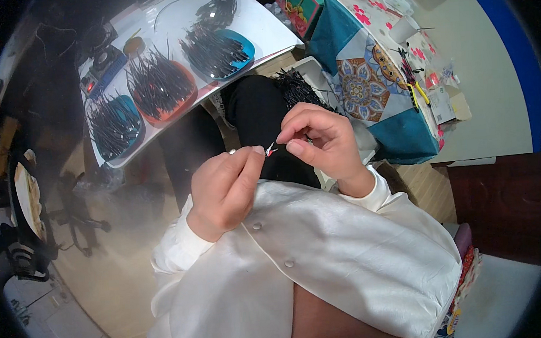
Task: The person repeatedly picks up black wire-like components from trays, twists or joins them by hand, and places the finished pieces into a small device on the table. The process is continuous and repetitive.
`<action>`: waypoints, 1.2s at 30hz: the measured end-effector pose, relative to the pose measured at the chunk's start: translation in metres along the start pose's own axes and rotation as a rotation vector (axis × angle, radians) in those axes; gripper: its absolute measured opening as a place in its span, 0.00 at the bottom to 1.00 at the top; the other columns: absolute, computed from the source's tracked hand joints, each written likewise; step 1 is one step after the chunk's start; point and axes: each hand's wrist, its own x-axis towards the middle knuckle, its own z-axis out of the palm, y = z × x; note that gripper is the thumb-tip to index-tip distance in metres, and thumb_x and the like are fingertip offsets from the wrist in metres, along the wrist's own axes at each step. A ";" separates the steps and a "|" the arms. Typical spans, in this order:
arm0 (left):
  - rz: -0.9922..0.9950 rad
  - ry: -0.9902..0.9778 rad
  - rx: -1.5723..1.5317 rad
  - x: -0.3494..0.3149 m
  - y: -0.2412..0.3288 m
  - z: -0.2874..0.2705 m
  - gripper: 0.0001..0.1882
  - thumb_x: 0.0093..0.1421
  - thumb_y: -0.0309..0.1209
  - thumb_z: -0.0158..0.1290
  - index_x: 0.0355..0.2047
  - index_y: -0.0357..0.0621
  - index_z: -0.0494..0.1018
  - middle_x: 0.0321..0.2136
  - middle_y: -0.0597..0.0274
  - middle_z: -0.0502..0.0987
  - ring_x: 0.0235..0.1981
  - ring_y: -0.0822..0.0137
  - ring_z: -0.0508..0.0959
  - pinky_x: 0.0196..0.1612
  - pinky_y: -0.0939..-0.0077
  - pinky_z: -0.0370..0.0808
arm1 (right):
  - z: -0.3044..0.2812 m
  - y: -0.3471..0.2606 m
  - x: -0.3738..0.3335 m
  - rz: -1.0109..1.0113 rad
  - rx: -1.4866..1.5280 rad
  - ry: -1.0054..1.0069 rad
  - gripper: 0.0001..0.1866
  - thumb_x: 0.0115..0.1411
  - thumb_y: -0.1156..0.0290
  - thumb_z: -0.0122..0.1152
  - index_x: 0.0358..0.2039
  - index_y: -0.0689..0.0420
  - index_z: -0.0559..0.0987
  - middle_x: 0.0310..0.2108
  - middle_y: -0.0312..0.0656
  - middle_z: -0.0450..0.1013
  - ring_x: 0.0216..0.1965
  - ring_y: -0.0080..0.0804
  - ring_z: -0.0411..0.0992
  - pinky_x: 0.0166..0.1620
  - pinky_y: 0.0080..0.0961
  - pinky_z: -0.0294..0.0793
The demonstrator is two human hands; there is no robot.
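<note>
My left hand [225,187] is closed, thumb pressed against the forefinger. From its fingertips sticks a short, thin wire piece [270,150] with red and white ends, too small to make out fully. My right hand [328,144] comes in from the other side with fingers curled. Its thumb and forefinger tips nearly meet right beside the wire ends; whether a strand lies between them is hidden. Both hands are held above my lap, over the dark trousers [257,108].
On the white table [268,36] at the far left stand an orange tray [193,94] and two blue trays, all heaped with black wires [160,83]. A white bin [314,73] of black wires sits beyond my right hand. Yellow-handled pliers [422,93] lie on the patterned cloth [361,80].
</note>
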 end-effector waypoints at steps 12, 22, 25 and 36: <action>0.139 -0.004 0.101 0.002 0.001 -0.001 0.16 0.45 0.19 0.57 0.37 0.29 0.77 0.34 0.47 0.77 0.20 0.68 0.73 0.20 0.79 0.67 | -0.003 -0.003 0.002 -0.089 -0.060 -0.112 0.06 0.51 0.79 0.64 0.32 0.64 0.79 0.32 0.42 0.72 0.33 0.27 0.69 0.36 0.19 0.68; -0.016 -0.010 -0.052 0.001 0.003 -0.001 0.13 0.47 0.18 0.58 0.36 0.30 0.76 0.33 0.48 0.78 0.20 0.65 0.74 0.22 0.80 0.68 | -0.002 -0.004 0.001 -0.190 -0.114 -0.058 0.07 0.50 0.78 0.65 0.32 0.60 0.80 0.31 0.40 0.74 0.33 0.27 0.71 0.35 0.21 0.70; -0.437 0.041 -0.318 -0.002 0.011 0.002 0.10 0.53 0.18 0.57 0.37 0.31 0.76 0.31 0.50 0.79 0.21 0.70 0.75 0.24 0.83 0.69 | -0.001 -0.004 0.001 -0.152 -0.102 -0.020 0.07 0.51 0.78 0.65 0.33 0.60 0.80 0.32 0.39 0.74 0.33 0.26 0.71 0.35 0.20 0.69; -0.935 0.114 -0.839 -0.006 0.013 0.010 0.08 0.59 0.20 0.56 0.39 0.29 0.75 0.31 0.55 0.80 0.29 0.75 0.78 0.28 0.87 0.71 | 0.002 0.002 0.004 -0.345 -0.389 0.038 0.12 0.44 0.78 0.72 0.31 0.60 0.80 0.30 0.41 0.73 0.32 0.32 0.71 0.36 0.25 0.69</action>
